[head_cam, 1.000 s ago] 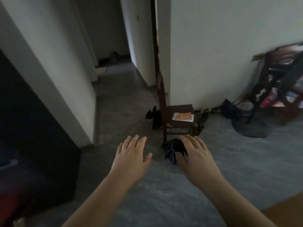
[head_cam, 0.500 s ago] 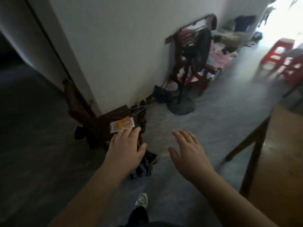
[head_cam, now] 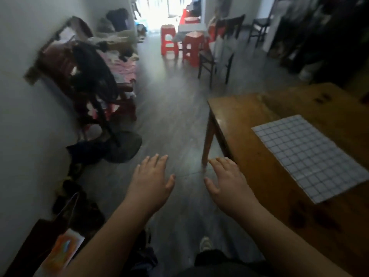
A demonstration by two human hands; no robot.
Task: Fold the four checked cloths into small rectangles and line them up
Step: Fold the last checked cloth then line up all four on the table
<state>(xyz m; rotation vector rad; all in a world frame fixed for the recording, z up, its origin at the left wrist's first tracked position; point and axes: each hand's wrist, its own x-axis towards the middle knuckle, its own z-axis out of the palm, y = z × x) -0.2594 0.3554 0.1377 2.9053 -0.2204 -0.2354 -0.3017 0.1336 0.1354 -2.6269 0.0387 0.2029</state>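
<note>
View swung right; white checked cloth (head_cam: 311, 156) flat on table (head_cam: 239, 124); left hand (head_cam: 151, 184), right hand (head_cam: 227, 182) grip spread, empty.

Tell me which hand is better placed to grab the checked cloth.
Probably the right hand: it hovers open by the table corner, nearer the checked cloth; the left hand is farther off, over the floor.

Your left hand (head_cam: 151, 181) and right hand (head_cam: 227, 182) reach forward side by side, palms down, fingers (head_cam: 157, 161) straight and slightly spread, holding nothing, both forearms bare.
</note>
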